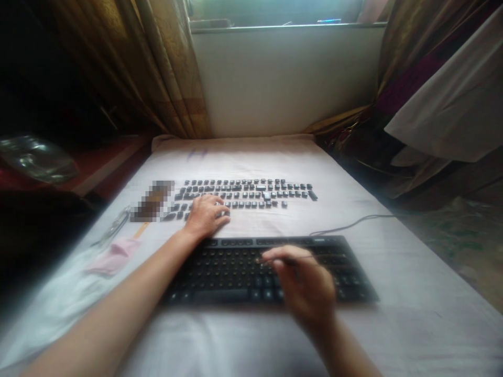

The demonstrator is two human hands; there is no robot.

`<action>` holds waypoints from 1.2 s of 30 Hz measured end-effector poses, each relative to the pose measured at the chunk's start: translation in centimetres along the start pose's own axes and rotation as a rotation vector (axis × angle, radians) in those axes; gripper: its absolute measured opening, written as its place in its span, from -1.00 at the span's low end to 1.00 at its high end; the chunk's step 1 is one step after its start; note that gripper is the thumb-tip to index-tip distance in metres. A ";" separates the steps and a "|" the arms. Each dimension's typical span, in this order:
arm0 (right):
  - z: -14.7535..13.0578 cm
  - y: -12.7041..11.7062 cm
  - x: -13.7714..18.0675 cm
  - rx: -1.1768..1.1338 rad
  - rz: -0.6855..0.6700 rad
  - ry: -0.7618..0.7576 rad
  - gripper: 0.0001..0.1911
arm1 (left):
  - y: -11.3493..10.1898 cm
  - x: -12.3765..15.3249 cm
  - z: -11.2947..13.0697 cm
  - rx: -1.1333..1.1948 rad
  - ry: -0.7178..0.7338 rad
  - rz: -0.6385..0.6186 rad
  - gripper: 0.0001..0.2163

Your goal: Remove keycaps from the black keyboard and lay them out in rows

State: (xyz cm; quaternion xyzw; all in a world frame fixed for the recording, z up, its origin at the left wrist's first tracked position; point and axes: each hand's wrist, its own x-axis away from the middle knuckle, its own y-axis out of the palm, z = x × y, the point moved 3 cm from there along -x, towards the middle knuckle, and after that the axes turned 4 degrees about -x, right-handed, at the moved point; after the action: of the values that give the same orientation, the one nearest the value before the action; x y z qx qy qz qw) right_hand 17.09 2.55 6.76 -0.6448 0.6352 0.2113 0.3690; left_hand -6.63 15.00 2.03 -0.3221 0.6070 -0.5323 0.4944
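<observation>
A black keyboard [220, 296] lies across the cloth in front of me, many of its keycaps off and the bare key posts showing. My right hand [308, 283] is closed over its middle right part, gripping a thin dark stick-like tool [291, 260]; its tip by the key posts is too blurred to name. Beyond the keyboard, loose black keycaps [245, 204] are laid out in several rows. My left hand [206, 214] rests at the left part of the nearer rows, fingers apart and slightly curved, touching or just over some keycaps. Nothing shows in its grasp.
A pink cloth [113, 255] and a blurred-out rectangular item [152, 201] lie on the left, beside a crumpled clear item [116, 225]. The keyboard's cable [349, 226] runs off right. Curtains [168, 68] and a wall [291, 78] stand behind the white-covered surface [408, 303].
</observation>
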 end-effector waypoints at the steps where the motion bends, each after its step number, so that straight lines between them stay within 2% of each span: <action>1: 0.1 0.0 0.1 -0.004 -0.001 0.005 -0.75 | 0.0 0.0 0.0 -0.003 0.002 -0.002 -0.85; 15: 0.9 -0.7 0.5 -0.013 0.010 0.080 -0.75 | -0.2 0.2 -0.2 0.012 -0.002 0.016 -0.86; 20: 1.8 -1.8 0.5 -0.004 0.139 0.165 -0.82 | -1.5 0.9 -0.8 0.038 -0.037 0.099 -0.81; 23: 2.2 -3.3 -0.1 -0.003 0.306 0.279 -0.89 | -3.1 2.7 -1.1 0.065 -0.072 0.181 -0.80; 27: 2.6 -5.4 -1.1 -0.011 0.552 0.428 -0.76 | -4.8 6.9 0.3 0.150 -0.027 0.263 -0.76; 29: 2.7 -5.8 -1.3 0.000 0.595 0.465 -0.71 | -5.1 9.1 1.6 0.167 0.004 0.258 -0.75; 32: 2.9 -5.9 -1.4 0.022 0.582 0.472 -0.66 | -5.2 11.7 2.9 0.153 0.029 0.234 -0.77; 36: 2.9 -6.4 -1.5 0.034 0.638 0.445 -0.66 | -5.2 13.8 2.2 0.138 -0.004 0.281 -0.79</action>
State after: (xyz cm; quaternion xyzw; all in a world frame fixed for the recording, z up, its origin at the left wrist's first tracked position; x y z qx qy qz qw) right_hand 23.78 5.21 7.31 -0.4388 0.8717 0.1596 0.1488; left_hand -9.45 0.46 3.67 -0.2001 0.6072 -0.4977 0.5862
